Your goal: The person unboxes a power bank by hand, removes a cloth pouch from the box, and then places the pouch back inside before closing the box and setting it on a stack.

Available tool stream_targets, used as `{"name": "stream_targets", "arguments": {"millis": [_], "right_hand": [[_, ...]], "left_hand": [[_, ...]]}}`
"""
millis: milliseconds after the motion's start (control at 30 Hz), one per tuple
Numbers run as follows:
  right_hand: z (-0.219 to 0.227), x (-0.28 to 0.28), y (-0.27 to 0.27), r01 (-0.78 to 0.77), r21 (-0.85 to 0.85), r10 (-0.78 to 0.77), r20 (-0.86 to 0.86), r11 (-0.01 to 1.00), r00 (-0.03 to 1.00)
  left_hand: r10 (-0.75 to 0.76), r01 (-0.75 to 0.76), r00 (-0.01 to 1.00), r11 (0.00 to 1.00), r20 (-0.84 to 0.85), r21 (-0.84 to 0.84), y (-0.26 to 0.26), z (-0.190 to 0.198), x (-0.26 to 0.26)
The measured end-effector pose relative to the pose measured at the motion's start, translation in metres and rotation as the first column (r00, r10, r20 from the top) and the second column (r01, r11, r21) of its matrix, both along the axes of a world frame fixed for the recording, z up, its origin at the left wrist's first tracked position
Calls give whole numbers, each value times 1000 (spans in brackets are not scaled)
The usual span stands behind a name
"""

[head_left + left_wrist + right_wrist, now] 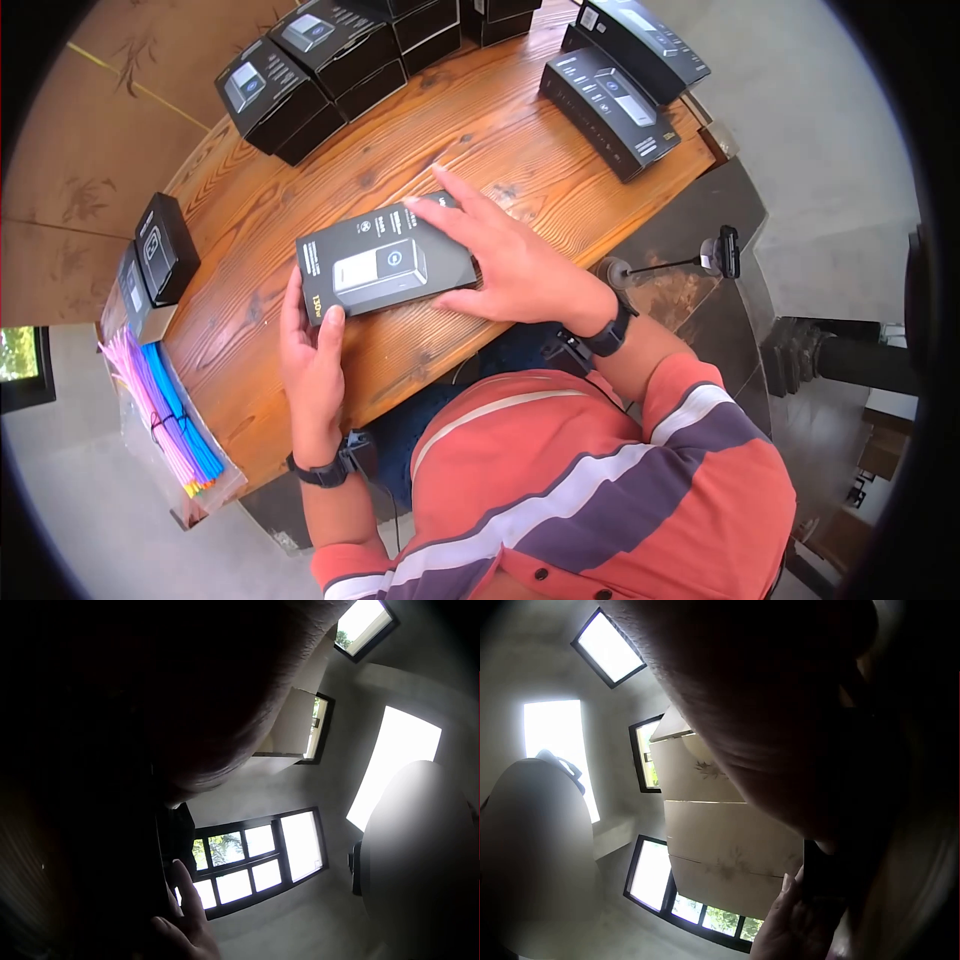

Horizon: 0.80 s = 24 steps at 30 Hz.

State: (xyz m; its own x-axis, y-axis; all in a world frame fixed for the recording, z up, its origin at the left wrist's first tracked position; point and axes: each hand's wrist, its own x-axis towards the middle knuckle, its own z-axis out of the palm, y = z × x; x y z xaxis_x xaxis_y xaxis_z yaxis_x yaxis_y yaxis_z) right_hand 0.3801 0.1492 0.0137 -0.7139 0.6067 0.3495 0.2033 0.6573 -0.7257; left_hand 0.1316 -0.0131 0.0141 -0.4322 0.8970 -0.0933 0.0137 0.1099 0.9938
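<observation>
A black retail box (380, 265) printed with a white and grey device and "130" in yellow lies over the near part of the wooden table (500, 120). At its left end, my left hand (315, 365) grips it, thumb at the near corner and fingers along the side. My right hand (525, 265) spans the other end, its fingers across the top face and thumb by the near edge. Both wrist views are dark; the right hand (187, 930) shows low in the left one and the left hand (795, 922) low in the right one.
Several similar black boxes (340, 50) stand stacked along the far edge. Two more boxes (610, 110) sit at the far right, and another pair (165, 245) at the left edge. A clear bag of pink, purple and blue strips (170, 420) lies at the near left corner.
</observation>
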Motion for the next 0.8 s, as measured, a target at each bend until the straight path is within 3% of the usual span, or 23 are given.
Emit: {"name": "stream_targets", "arguments": {"millis": [133,233,300,367,433,500,600,700,800], "right_hand": [[8,5,16,-48,61,47,13,997,999],[23,32,24,214,105,-210,-48,971,977],[42,60,31,438,186,-428,-93,880,899],[44,87,41,680,273,-667,-154,681,729],[38,111,53,812,195,-783,-219,550,582],[31,126,63,865,133,-851,-162,483,500],[24,133,64,874,143,-861,-157,465,483],[18,135,59,838,200,-842,-94,507,532],[8,139,68,829,135,-825,-100,543,557]], "left_hand": [[31,-31,1000,999,6,41,-8,-3,-4],[71,-72,997,997,42,24,-23,-7,-12],[96,-95,995,995,16,-12,-34,-11,-20],[111,-111,994,994,18,5,-44,-17,-26],[120,-120,993,992,15,26,-49,-23,-31],[143,-146,987,988,71,48,-52,-26,-33],[166,-171,983,983,78,71,-52,-30,-33],[177,-181,983,980,53,87,-52,-33,-32],[194,-199,980,975,49,104,-54,-38,-30]]}}
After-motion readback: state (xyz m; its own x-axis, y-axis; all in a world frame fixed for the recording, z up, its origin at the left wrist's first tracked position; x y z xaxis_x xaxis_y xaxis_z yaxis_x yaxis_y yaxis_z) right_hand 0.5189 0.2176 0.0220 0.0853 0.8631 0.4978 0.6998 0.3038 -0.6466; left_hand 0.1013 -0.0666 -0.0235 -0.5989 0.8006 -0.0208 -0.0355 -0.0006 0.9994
